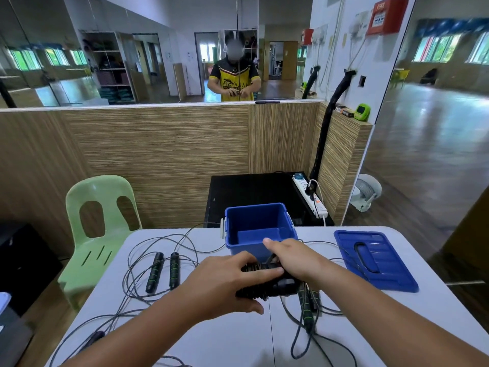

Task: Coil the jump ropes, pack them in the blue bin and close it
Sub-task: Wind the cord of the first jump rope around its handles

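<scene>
An open blue bin stands at the table's far middle, and what I see of its inside is bare. Its blue lid lies flat to the right. Just in front of the bin, my left hand and my right hand both grip a bundled black jump rope with its handles together. On the left lie two black handles with green rings, their grey cord spread in loose loops. Another pair of green-ringed handles lies under my right forearm, cord trailing toward me.
The white table has a green plastic chair at its left. Behind the bin is a low black surface with a white power strip. Wood panelling and mirrors fill the back; the blue lid lies near the table's right edge.
</scene>
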The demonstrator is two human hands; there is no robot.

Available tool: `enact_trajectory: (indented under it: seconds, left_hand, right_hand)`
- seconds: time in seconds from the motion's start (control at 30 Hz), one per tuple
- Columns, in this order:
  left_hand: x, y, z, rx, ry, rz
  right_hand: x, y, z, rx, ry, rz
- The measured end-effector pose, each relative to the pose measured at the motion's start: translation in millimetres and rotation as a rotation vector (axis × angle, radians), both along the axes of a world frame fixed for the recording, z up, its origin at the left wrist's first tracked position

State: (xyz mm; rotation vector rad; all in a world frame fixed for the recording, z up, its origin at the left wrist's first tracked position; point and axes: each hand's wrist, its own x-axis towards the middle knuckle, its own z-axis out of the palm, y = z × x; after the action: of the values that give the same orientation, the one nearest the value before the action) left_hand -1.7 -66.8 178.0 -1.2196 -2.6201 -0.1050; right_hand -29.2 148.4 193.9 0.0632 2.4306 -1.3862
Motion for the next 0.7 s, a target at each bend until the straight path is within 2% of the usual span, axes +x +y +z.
enact_trajectory:
  seconds: [0.17,0.3,0.53,0.7]
  left_hand:
    - [-5.5,-0.6,-2.0,-0.004,0.020,-0.023]
    - [-4.1,-0.3,-7.5,-0.002,0.025,-0.017]
    - [-0.9,5.8,-11.6,-0.004,0.026,-0.016]
    - [-3.1,7.9,-12.3,-0.040,-0.066,0.050]
  right_hand:
    - [-1.0,0.8,6.1,-0.035,-0.050,-0.008]
    - [-1.9,1.3,16.2,0.039,-0.077,0.036]
    - [-6.6,-3.3,32.4,0.316,0.004,0.184]
    - [-8.6,-6.7,43.5,0.473,0.084,0.290]
